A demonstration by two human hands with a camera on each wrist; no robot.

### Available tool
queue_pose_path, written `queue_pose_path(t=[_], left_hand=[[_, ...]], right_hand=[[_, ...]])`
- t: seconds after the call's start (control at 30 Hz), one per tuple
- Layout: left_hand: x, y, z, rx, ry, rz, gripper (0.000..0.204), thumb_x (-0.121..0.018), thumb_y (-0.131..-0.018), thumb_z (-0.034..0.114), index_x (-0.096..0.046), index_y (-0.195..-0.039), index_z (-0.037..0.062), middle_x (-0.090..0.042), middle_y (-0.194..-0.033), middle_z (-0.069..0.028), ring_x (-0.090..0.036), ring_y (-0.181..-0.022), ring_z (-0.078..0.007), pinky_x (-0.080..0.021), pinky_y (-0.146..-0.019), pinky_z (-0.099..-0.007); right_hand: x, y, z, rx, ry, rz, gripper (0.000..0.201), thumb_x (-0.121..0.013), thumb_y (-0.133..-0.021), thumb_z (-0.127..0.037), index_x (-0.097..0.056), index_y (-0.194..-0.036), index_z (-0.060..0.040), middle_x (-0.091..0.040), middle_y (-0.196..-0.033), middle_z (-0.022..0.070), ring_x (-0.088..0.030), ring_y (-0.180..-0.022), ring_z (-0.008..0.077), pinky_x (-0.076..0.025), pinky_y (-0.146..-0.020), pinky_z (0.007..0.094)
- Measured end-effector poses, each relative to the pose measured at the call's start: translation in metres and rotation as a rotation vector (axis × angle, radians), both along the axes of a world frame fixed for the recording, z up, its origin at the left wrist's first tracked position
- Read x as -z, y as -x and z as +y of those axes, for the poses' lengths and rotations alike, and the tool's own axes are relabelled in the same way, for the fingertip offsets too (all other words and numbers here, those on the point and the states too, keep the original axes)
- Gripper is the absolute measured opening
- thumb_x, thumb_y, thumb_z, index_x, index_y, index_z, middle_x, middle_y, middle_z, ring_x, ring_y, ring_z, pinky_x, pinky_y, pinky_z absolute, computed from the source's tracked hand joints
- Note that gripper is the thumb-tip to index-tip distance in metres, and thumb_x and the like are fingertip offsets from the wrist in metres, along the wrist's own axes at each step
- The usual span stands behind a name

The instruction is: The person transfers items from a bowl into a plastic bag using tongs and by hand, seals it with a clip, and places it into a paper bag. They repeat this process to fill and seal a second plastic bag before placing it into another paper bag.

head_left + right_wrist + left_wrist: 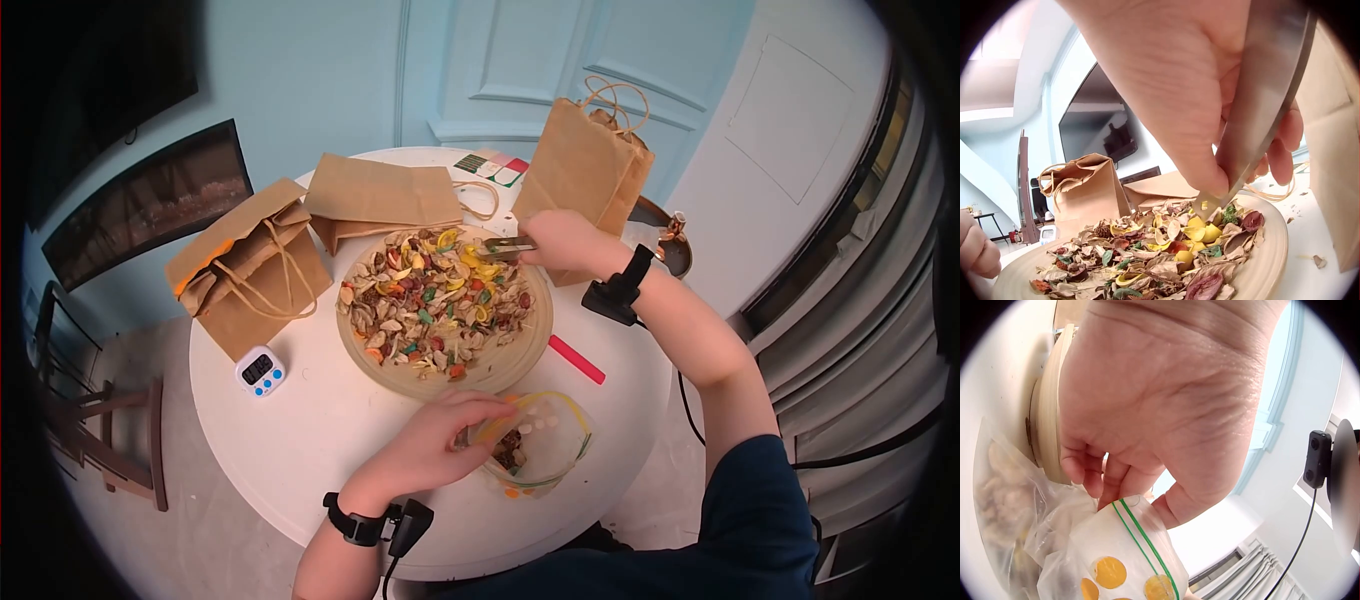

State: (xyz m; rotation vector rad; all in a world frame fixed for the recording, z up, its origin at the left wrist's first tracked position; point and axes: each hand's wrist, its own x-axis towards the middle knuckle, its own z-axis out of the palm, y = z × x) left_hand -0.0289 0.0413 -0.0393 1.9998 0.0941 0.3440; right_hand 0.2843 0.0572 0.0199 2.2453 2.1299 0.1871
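Note:
A round plate [400, 385] holds a heap of dried petals and leaves [420, 300], with yellow, green and red pieces. At its upper right edge, my right hand [565, 243] grips metal tongs [508, 247]; in the right wrist view the tongs [1266, 87] reach down to the heap beside yellow pieces [1200, 231]. Below the plate, my left hand [435, 440] pinches the rim of a clear zip bag [550, 445] with dark dried bits inside. The left wrist view shows the bag's green-lined edge [1141, 534] between the thumb and fingers of my left hand [1160, 406].
Paper bags stand or lie behind the plate: one at left [255, 290], one lying [385, 195], one upright at right [585, 165]. A timer [261, 372] is at the left, a red strip [577, 360] right of the plate, cards [492, 167] and a dark tray [680, 255] at the back.

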Motion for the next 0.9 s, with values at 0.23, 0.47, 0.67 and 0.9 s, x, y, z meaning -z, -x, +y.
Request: queue_pose_path(t=[0.23, 0.47, 0.67, 0.9], left_hand=[[-0.002, -0.001, 0.000, 0.005, -0.007, 0.021, 0.042, -0.060, -0.079, 0.007, -0.060, -0.121, 0.0081, -0.059, -0.115, -0.0075, -0.051, -0.106, -0.0208, -0.042, -0.085, -0.0286], [0.004, -0.001, 0.002, 0.000, 0.062, 0.033, 0.042, -0.060, -0.079, 0.005, -0.061, -0.121, 0.0090, -0.059, -0.115, -0.0060, -0.053, -0.095, -0.0153, -0.043, -0.071, -0.0240], [0.006, -0.001, 0.002, -0.005, 0.082, 0.032, 0.042, -0.060, -0.079, 0.004, -0.061, -0.121, 0.0088, -0.059, -0.114, -0.0054, -0.053, -0.092, -0.0151, -0.042, -0.072, -0.0240], [0.002, -0.002, -0.001, 0.002, 0.073, 0.036, 0.043, -0.060, -0.079, 0.005, -0.060, -0.122, 0.0093, -0.057, -0.115, -0.0047, -0.051, -0.091, -0.0139, -0.042, -0.073, -0.0237]], right_hand=[[0.001, -0.003, -0.004, -0.017, 0.024, -0.002, 0.023, -0.064, -0.078, -0.025, -0.065, -0.085, -0.0031, -0.064, -0.083, 0.0143, -0.063, -0.082, 0.0312, -0.050, -0.071, 0.0416], [-0.033, 0.015, -0.036, -0.147, -0.162, 0.050, 0.021, -0.062, -0.079, -0.021, -0.061, -0.090, -0.0040, -0.063, -0.085, 0.0130, -0.061, -0.081, 0.0321, -0.049, -0.070, 0.0421], [-0.087, 0.082, -0.152, -0.183, 0.007, 0.224, 0.019, -0.065, -0.078, -0.016, -0.060, -0.094, -0.0066, -0.058, -0.084, 0.0096, -0.062, -0.070, 0.0261, -0.048, -0.060, 0.0363], [-0.060, 0.105, -0.205, -0.315, 0.126, 0.238, 0.027, -0.067, -0.079, -0.020, -0.059, -0.101, -0.0074, -0.058, -0.089, 0.0054, -0.061, -0.067, 0.0252, -0.048, -0.056, 0.0335]])
